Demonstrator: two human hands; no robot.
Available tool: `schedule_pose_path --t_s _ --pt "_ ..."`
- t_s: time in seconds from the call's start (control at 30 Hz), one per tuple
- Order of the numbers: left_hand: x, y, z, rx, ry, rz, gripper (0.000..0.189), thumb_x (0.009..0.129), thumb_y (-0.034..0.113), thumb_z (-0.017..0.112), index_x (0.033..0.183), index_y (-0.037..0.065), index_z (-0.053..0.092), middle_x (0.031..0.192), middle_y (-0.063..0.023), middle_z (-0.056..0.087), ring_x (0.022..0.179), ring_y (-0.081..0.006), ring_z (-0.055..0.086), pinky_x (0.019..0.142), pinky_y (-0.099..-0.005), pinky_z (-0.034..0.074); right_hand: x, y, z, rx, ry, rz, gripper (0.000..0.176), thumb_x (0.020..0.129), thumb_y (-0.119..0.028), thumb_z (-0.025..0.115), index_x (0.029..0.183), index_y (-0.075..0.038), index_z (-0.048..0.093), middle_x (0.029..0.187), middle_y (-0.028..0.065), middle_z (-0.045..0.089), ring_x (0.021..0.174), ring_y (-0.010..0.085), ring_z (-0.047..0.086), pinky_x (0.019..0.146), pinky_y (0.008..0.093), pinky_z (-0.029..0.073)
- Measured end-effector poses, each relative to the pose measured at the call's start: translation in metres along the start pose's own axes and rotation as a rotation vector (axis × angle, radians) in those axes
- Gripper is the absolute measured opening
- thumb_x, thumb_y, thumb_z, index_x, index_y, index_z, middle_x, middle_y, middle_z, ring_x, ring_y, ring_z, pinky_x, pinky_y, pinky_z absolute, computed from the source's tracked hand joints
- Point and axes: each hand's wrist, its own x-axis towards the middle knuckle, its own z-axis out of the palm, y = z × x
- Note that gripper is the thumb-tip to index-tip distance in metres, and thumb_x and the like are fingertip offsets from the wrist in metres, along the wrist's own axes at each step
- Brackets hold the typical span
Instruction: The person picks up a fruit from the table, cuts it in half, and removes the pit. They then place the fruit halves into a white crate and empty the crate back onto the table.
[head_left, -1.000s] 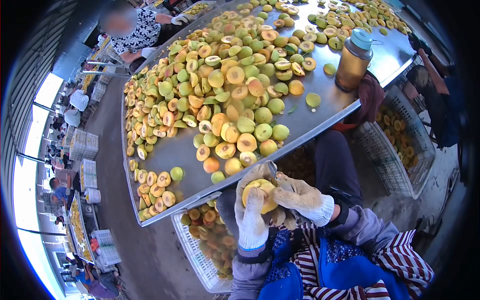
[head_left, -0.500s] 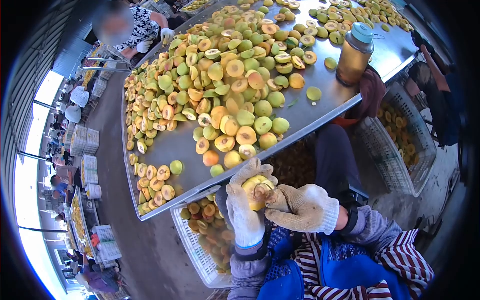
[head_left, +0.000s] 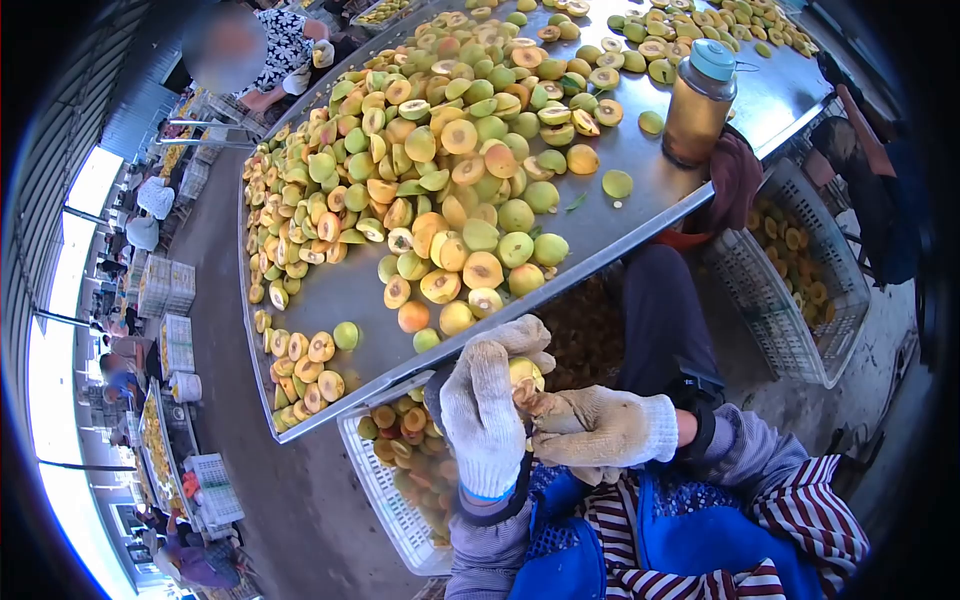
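My left hand (head_left: 487, 405), in a white knitted glove, is wrapped round a yellow-green fruit (head_left: 524, 375) just below the table's near edge. My right hand (head_left: 597, 426), in a stained glove, is closed against the fruit's lower side; something brownish shows at its fingertips, too small to name. Much of the fruit is hidden by the gloves. A large heap of halved fruit (head_left: 420, 150) lies on the metal table (head_left: 345, 285) beyond my hands. Below the table edge, left of my hands, a white crate (head_left: 385, 515) contains more halves.
A bottle with a blue lid (head_left: 698, 105) stands near the table's right edge, beside a dark red cloth (head_left: 735, 175). Another crate of fruit (head_left: 790, 315) is at the right. Across the table, a co-worker's gloved hands (head_left: 298, 80) show; other people and crates are farther left.
My left hand has turned, so its back covers more of the fruit. My right hand has shifted slightly lower. The co-worker's raised hand has moved and now holds a fruit piece.
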Motion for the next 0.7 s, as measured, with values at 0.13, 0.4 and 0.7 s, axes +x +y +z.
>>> schedule_pose_path --t_s 0.13,0.4,0.7 --pt "0.003 0.004 -0.006 -0.300 -0.145 -0.106 0.052 0.104 0.042 0.043 0.116 -0.007 0.059 0.112 -0.0189 0.065 0.088 -0.0227 0.067 0.077 -0.0325 0.055 -0.004 0.004 -0.010 0.193 -0.096 0.024 0.029 0.095 -0.036 0.056 0.091 -0.008 0.055 0.056 0.0033 0.056 0.040 0.0102 0.051 0.037 0.0225 0.039" --pt "-0.009 -0.017 0.009 0.033 0.051 0.249 0.046 0.103 0.037 0.046 0.114 -0.006 0.059 0.107 -0.0201 0.065 0.083 -0.0243 0.066 0.073 -0.0330 0.055 -0.005 0.011 -0.012 0.309 -0.174 0.057 0.036 0.097 -0.038 0.057 0.090 -0.002 0.057 0.056 0.0052 0.056 0.040 0.0108 0.052 0.035 0.0225 0.039" --pt "-0.009 -0.030 0.006 -0.238 -0.126 0.377 0.037 0.100 0.029 0.054 0.111 -0.005 0.062 0.111 -0.0219 0.063 0.087 -0.0247 0.066 0.078 -0.0354 0.054 0.003 0.049 -0.017 0.573 -0.397 -0.045 0.031 0.098 -0.031 0.057 0.090 -0.001 0.059 0.057 0.0039 0.056 0.040 0.0088 0.051 0.035 0.0218 0.039"
